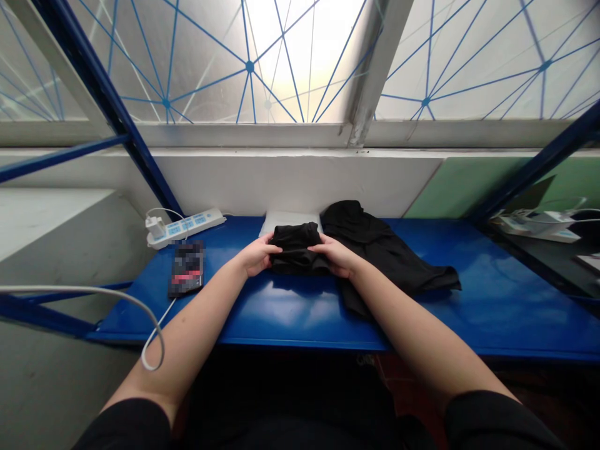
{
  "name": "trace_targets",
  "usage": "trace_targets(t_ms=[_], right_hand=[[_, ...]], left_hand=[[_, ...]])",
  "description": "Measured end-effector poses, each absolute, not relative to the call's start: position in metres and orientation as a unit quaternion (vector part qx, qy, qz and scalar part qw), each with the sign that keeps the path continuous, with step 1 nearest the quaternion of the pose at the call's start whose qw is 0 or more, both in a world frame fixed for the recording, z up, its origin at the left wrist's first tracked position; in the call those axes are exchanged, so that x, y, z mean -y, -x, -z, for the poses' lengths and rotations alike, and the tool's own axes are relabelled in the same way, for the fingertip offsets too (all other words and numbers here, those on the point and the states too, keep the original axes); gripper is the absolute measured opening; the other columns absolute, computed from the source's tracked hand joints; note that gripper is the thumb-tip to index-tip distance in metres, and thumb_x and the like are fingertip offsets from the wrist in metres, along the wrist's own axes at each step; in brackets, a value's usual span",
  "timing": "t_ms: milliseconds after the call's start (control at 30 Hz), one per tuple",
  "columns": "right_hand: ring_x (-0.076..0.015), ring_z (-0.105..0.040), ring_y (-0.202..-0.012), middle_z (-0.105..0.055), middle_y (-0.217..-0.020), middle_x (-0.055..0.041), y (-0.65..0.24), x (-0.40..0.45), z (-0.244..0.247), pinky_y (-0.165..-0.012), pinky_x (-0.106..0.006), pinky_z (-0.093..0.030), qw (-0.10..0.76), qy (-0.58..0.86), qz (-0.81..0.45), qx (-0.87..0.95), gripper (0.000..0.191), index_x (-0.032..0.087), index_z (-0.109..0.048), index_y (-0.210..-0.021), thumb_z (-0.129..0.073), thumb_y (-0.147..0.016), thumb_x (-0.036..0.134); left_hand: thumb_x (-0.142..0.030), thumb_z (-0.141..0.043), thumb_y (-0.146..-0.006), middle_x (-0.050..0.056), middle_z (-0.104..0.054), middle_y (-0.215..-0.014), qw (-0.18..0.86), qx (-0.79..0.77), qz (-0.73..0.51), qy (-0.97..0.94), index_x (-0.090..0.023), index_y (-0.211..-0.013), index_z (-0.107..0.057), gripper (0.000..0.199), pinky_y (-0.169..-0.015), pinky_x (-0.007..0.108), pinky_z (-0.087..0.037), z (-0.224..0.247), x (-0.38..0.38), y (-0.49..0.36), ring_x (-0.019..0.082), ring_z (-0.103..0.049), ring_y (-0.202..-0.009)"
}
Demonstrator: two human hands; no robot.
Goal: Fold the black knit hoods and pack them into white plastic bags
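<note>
A compact bundle of folded black cloth (296,245) is held between my two hands over the blue table (276,319). At its left end, my left hand (259,254) is closed with the thumb on top and the fingers underneath. My right hand (338,255) grips the right end in the same way. Just behind the bundle lies a flat white sheet or packet (295,219), partly covered by it. To the right, a larger black garment (389,250) is spread loosely, passing behind my right forearm.
On the left lie a phone (186,269) with a white cable and a white power strip (187,228) with a plug. Blue metal posts (107,94) frame the table. Another power strip (539,228) sits at the far right. A white wall (290,181) and windows stand behind.
</note>
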State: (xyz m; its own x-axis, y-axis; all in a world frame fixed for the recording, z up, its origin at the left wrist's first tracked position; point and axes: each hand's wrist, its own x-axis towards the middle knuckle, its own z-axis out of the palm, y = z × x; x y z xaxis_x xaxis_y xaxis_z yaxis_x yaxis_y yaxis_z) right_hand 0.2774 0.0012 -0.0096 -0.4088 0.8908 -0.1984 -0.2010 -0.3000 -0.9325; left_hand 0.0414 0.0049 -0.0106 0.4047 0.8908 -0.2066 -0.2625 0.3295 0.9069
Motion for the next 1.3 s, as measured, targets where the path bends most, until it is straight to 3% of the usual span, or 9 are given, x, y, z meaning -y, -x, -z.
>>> trace_targets(t_ms=[100, 233, 400, 467, 567, 733, 900, 1133, 1300], right_hand=[[-0.0214, -0.075, -0.082, -0.075, -0.11, -0.0069, -0.278, 0.002, 0.005, -0.061, -0.028, -0.061, 0.376, 0.385, -0.71, 0.455, 0.061, 0.027, -0.057, -0.131, -0.073, -0.074, 0.015], [-0.021, -0.074, -0.09, -0.074, -0.115, -0.0044, -0.278, 0.002, 0.009, -0.073, -0.03, -0.061, 0.403, 0.342, -0.711, 0.463, 0.06, 0.028, -0.06, -0.127, -0.075, -0.07, 0.014], [-0.0207, -0.072, -0.086, -0.077, -0.095, -0.0024, -0.278, -0.004, 0.017, -0.08, -0.034, -0.059, 0.437, 0.331, -0.684, 0.482, 0.028, 0.023, -0.073, -0.092, -0.077, -0.065, 0.018], [-0.0243, -0.071, -0.1, -0.075, -0.111, -0.0044, -0.279, -0.006, 0.017, -0.09, -0.039, -0.056, 0.445, 0.318, -0.653, 0.524, 0.013, 0.022, -0.074, -0.077, -0.074, -0.065, 0.018], [-0.0283, -0.064, -0.118, -0.067, -0.132, -0.0036, -0.283, -0.01, 0.019, -0.102, -0.045, -0.049, 0.455, 0.298, -0.565, 0.621, 0.013, 0.022, -0.074, -0.067, -0.064, -0.065, 0.014], [-0.0274, -0.061, -0.122, -0.064, -0.133, -0.0026, -0.286, -0.011, 0.024, -0.11, -0.047, -0.042, 0.452, 0.308, -0.376, 0.748, 0.028, 0.026, -0.078, -0.07, -0.056, -0.071, 0.009], [-0.0278, -0.06, -0.123, -0.061, -0.135, -0.0041, -0.281, -0.008, 0.026, -0.107, -0.044, -0.045, 0.417, 0.289, -0.314, 0.802, 0.026, 0.025, -0.078, -0.074, -0.058, -0.073, 0.009], [-0.029, -0.053, -0.133, -0.05, -0.149, -0.007, -0.285, -0.005, 0.016, -0.113, -0.043, -0.038, 0.353, 0.281, -0.354, 0.819, 0.022, 0.023, -0.077, -0.094, -0.065, -0.077, 0.017], [-0.0279, -0.061, -0.117, -0.059, -0.136, -0.0106, -0.277, -0.005, 0.02, -0.106, -0.044, -0.044, 0.376, 0.344, -0.298, 0.807, 0.022, 0.02, -0.07, -0.076, -0.068, -0.086, 0.04]], left_hand=[[-0.012, -0.082, -0.066, 0.015, -0.067, -0.128, 0.733, -0.346, -0.385, -0.442, -0.024, -0.136, -0.055, 0.076, -0.08, 0.037, -0.061, 0.006, 0.0, -0.041, 0.029, -0.071, -0.101], [-0.008, -0.082, -0.062, 0.012, -0.068, -0.125, 0.728, -0.319, -0.403, -0.452, -0.025, -0.134, -0.057, 0.078, -0.084, 0.036, -0.058, 0.005, 0.002, -0.041, 0.028, -0.07, -0.104], [-0.008, -0.077, -0.06, 0.004, -0.072, -0.087, 0.685, -0.354, -0.438, -0.462, -0.018, -0.098, -0.069, 0.04, -0.069, 0.028, -0.054, 0.011, -0.003, -0.04, 0.019, -0.07, -0.077], [-0.008, -0.074, -0.06, 0.006, -0.072, -0.087, 0.679, -0.355, -0.437, -0.47, -0.016, -0.09, -0.068, 0.032, -0.069, 0.028, -0.054, 0.011, -0.005, -0.038, 0.02, -0.07, -0.077], [-0.005, -0.071, -0.057, 0.009, -0.072, -0.103, 0.71, -0.324, -0.418, -0.465, -0.019, -0.106, -0.067, 0.051, -0.076, 0.035, -0.057, 0.008, -0.006, -0.033, 0.024, -0.071, -0.088], [-0.026, -0.079, -0.072, 0.013, -0.063, -0.128, 0.745, -0.317, -0.403, -0.426, -0.023, -0.129, -0.058, 0.06, -0.088, 0.047, -0.056, 0.008, -0.007, -0.034, 0.03, -0.068, -0.106], [-0.028, -0.092, -0.062, 0.01, -0.069, -0.104, 0.652, -0.407, -0.446, -0.458, -0.015, -0.111, -0.066, 0.058, -0.076, 0.032, -0.055, 0.017, -0.009, -0.044, 0.022, -0.068, -0.088], [-0.025, -0.084, -0.069, 0.005, -0.069, -0.098, 0.627, -0.387, -0.524, -0.428, -0.018, -0.107, -0.063, 0.044, -0.066, 0.026, -0.054, 0.018, -0.015, -0.041, 0.018, -0.067, -0.083], [-0.029, -0.081, -0.072, 0.002, -0.068, -0.092, 0.635, -0.369, -0.54, -0.411, -0.023, -0.108, -0.056, 0.044, -0.06, 0.025, -0.052, 0.022, -0.017, -0.047, 0.017, -0.066, -0.075]])
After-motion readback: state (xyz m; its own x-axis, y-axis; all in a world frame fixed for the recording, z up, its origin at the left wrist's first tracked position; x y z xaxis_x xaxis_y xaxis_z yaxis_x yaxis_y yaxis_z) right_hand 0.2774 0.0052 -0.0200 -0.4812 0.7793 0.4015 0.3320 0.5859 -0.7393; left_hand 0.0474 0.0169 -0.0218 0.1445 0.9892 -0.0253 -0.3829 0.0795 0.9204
